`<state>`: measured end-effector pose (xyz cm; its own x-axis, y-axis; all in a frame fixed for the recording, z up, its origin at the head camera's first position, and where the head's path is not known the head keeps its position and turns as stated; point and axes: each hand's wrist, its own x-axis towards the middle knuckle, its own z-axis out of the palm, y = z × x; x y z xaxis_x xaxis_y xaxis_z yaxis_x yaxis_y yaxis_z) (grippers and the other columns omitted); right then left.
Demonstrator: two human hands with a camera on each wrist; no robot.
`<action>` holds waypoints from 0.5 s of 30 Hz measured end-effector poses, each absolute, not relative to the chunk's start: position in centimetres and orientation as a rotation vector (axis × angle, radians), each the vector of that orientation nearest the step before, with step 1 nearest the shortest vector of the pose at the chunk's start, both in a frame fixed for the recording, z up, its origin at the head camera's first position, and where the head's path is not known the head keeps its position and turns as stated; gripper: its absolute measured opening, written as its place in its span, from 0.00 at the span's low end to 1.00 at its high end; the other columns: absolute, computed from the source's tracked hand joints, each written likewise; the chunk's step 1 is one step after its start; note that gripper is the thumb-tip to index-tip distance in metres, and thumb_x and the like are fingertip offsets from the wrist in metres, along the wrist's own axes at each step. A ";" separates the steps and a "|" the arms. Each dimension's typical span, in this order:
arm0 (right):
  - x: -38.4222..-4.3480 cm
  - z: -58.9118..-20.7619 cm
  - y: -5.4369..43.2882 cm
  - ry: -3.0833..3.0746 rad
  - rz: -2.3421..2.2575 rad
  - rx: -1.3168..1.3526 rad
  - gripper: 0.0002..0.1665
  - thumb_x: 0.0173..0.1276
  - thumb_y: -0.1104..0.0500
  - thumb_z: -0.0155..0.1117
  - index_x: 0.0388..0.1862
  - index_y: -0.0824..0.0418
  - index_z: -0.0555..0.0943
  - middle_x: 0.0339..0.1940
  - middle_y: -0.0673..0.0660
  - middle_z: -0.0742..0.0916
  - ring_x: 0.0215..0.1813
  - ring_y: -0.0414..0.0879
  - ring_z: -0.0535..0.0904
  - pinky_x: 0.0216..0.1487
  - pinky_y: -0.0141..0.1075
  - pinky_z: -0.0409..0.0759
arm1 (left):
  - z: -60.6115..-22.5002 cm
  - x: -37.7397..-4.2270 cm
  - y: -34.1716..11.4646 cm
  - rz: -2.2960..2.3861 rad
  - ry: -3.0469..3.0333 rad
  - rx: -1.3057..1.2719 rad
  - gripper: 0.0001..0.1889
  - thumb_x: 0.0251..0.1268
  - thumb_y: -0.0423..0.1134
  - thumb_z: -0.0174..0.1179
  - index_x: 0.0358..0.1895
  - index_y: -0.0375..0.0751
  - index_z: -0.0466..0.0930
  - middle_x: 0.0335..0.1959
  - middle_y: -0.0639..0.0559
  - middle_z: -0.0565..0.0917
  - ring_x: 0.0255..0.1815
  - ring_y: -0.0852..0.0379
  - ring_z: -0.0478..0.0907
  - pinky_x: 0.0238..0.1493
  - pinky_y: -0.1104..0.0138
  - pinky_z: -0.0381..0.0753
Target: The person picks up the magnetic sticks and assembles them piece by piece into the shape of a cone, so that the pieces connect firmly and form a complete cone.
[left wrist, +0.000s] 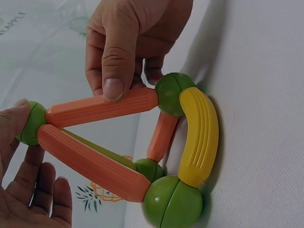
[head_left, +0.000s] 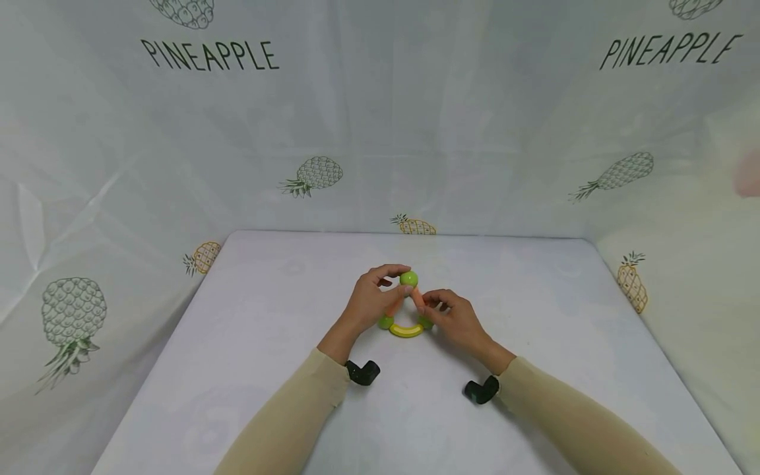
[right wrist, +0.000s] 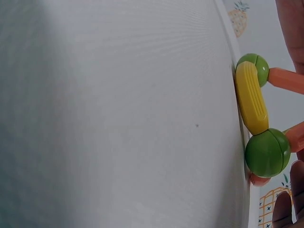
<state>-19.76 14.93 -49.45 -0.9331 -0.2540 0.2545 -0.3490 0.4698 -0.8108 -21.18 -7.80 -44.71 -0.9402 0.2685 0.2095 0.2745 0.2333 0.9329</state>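
A standing toy frame of rods and balls rises from the table between my hands. At its top, my left hand (head_left: 367, 300) pinches a green ball (head_left: 408, 279) between thumb and fingers. My right hand (head_left: 462, 323) pinches the right orange rod (left wrist: 102, 108), which slopes from that top ball to a lower green ball (left wrist: 170, 92). Another orange rod (left wrist: 92, 161) slopes to the near lower ball (left wrist: 172, 203). A curved yellow rod (head_left: 406, 331) joins the two lower front balls. Behind, a yellow-green rod (left wrist: 97, 148) and a shorter-looking orange rod (left wrist: 162, 135) meet a rear ball (left wrist: 149, 169).
The frame stands mid-way on a white table (head_left: 249, 369). A pale curtain (head_left: 475, 119) printed with pineapples hangs behind and at both sides. Black wrist-worn pieces (head_left: 363, 373) stick out from both sleeves.
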 end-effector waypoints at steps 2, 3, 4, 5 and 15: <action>-19.8 -49.5 14.9 -2.612 1.462 0.536 0.15 0.73 0.56 0.74 0.55 0.58 0.87 0.45 0.52 0.88 0.48 0.45 0.81 0.54 0.42 0.80 | -44.7 -21.2 -7.8 -1.859 -2.457 -0.553 0.24 0.70 0.46 0.72 0.65 0.44 0.83 0.62 0.53 0.86 0.67 0.37 0.75 0.69 0.40 0.72; -19.8 -49.6 14.9 -2.615 1.457 0.535 0.15 0.73 0.56 0.74 0.55 0.58 0.87 0.46 0.52 0.88 0.48 0.45 0.81 0.54 0.42 0.80 | -44.7 -21.3 -7.8 -1.857 -2.453 -0.561 0.24 0.70 0.45 0.72 0.65 0.44 0.83 0.62 0.53 0.86 0.67 0.37 0.75 0.69 0.40 0.73; -19.8 -49.6 14.9 -2.619 1.455 0.532 0.15 0.73 0.55 0.74 0.55 0.58 0.87 0.46 0.52 0.88 0.48 0.45 0.81 0.54 0.41 0.80 | -44.7 -21.3 -7.9 -1.850 -2.453 -0.566 0.23 0.70 0.45 0.72 0.65 0.44 0.84 0.62 0.52 0.86 0.67 0.37 0.75 0.69 0.41 0.73; -19.8 -49.6 14.9 -2.620 1.457 0.526 0.15 0.72 0.55 0.74 0.54 0.58 0.87 0.45 0.52 0.88 0.48 0.45 0.80 0.54 0.42 0.80 | -44.8 -21.3 -7.9 -1.842 -2.454 -0.570 0.23 0.70 0.45 0.72 0.65 0.44 0.84 0.61 0.52 0.86 0.67 0.37 0.75 0.69 0.41 0.73; -19.8 -49.3 14.8 -2.629 1.467 0.479 0.12 0.74 0.56 0.72 0.53 0.57 0.88 0.45 0.51 0.89 0.49 0.45 0.81 0.55 0.43 0.79 | -45.3 -21.0 -8.2 -1.859 -2.462 -0.535 0.22 0.74 0.48 0.68 0.67 0.52 0.83 0.63 0.55 0.85 0.69 0.42 0.76 0.70 0.48 0.74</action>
